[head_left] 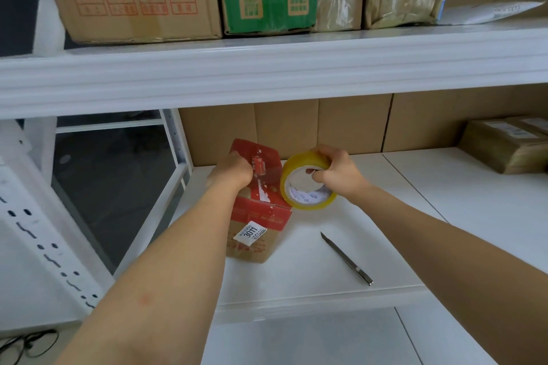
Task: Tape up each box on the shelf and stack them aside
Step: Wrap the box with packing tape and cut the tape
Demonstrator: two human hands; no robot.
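The box sits on the shelf. The left hand presses its top shut. The right hand grips the tape beside the box, ready to stick.

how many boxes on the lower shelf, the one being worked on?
2: the red box under the left hand, and a taped brown box at far right, cut off by the frame; more may be hidden there.
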